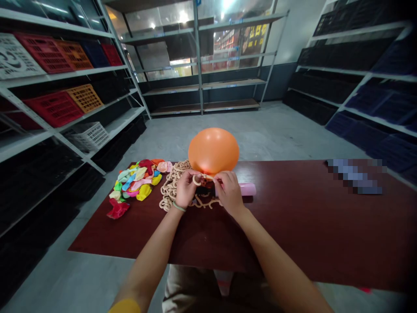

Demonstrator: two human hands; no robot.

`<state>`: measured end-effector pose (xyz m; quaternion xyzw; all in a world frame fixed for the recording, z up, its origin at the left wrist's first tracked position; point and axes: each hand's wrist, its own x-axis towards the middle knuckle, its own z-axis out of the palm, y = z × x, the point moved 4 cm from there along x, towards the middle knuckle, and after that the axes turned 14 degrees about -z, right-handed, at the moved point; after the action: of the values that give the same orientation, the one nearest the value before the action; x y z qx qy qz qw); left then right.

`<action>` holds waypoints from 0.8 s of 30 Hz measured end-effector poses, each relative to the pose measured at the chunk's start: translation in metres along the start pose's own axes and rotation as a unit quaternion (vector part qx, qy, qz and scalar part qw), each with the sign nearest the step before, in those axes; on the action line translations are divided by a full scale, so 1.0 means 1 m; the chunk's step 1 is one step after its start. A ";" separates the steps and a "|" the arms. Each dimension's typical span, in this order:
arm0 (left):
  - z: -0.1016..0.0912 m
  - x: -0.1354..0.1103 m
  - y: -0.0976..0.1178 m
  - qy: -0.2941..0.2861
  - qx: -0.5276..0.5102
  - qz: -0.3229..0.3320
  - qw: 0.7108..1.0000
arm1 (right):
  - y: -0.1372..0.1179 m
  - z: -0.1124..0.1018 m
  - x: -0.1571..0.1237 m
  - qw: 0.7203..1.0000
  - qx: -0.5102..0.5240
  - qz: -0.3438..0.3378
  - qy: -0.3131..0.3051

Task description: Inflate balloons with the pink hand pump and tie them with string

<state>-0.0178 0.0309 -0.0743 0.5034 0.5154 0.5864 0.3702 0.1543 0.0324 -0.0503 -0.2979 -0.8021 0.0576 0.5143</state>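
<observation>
An inflated orange balloon floats just above the dark red table, held at its neck by both hands. My left hand pinches a small tan ring-shaped clip against the balloon's neck. My right hand is closed on the neck from the other side. Under the hands lies a heap of the same tan clips. A pink tube-shaped pump lies behind my right hand.
A pile of uninflated balloons of many colours lies at the table's left end. Metal shelving with red, orange and white crates lines the left wall, dark crates fill the right shelves. A blurred-out item rests at the table's far right.
</observation>
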 end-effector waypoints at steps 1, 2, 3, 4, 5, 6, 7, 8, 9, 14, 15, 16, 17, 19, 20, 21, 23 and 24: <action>0.002 0.001 0.000 -0.001 -0.013 -0.003 1.000 | 0.001 0.000 0.000 1.000 0.005 -0.004 -0.002; 0.004 0.002 0.000 -0.001 -0.022 -0.006 1.000 | 0.003 -0.001 0.000 1.000 0.010 -0.005 0.000; 0.007 0.003 0.000 -0.003 -0.029 -0.009 1.000 | 0.005 -0.002 0.000 1.000 0.013 -0.003 0.007; 0.010 0.005 0.001 -0.004 -0.034 -0.012 0.999 | 0.008 -0.003 -0.001 1.000 0.014 0.004 0.020; 0.013 0.007 0.002 -0.004 -0.037 -0.014 0.999 | 0.012 -0.005 -0.001 0.999 0.014 0.016 0.038; 0.016 0.010 0.005 0.001 -0.037 -0.014 0.999 | 0.016 -0.006 -0.002 0.998 0.015 0.031 0.058; 0.019 0.013 0.007 0.011 -0.037 -0.013 0.999 | 0.020 -0.007 -0.003 0.996 0.017 0.049 0.076; 0.021 0.016 0.010 0.024 -0.038 -0.009 0.999 | 0.025 -0.008 -0.004 0.993 0.023 0.066 0.090; 0.023 0.021 0.014 0.036 -0.041 -0.005 0.998 | 0.028 -0.007 -0.005 0.991 0.029 0.082 0.100; 0.042 0.046 0.024 -0.004 -0.075 0.005 0.997 | 0.037 -0.005 -0.007 0.988 0.042 0.096 0.115; 0.046 0.051 0.024 -0.029 -0.076 0.006 0.997 | 0.037 -0.005 -0.007 0.988 0.042 0.093 0.116; 0.051 0.054 0.023 -0.056 -0.075 0.007 0.996 | 0.038 -0.005 -0.006 0.988 0.042 0.091 0.116; 0.054 0.056 0.021 -0.080 -0.070 0.004 0.994 | 0.038 -0.005 -0.006 0.988 0.042 0.090 0.116; 0.058 0.058 0.015 -0.103 -0.060 -0.009 0.993 | 0.039 -0.005 -0.006 0.988 0.043 0.091 0.116; 0.058 0.057 0.012 -0.100 -0.055 -0.017 0.993 | 0.040 -0.005 -0.006 0.988 0.044 0.091 0.114; 0.056 0.056 0.009 -0.088 -0.052 -0.025 0.994 | 0.040 -0.004 -0.006 0.988 0.047 0.091 0.112; 0.049 0.051 0.005 -0.054 -0.052 -0.042 0.996 | 0.040 -0.003 -0.006 0.989 0.057 0.090 0.103; 0.044 0.047 0.004 -0.039 -0.054 -0.051 0.996 | 0.040 -0.002 -0.006 0.989 0.063 0.088 0.098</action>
<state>0.0155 0.0850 -0.0624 0.4779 0.4937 0.5736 0.4459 0.1743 0.0612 -0.0706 -0.3387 -0.7132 0.1234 0.6012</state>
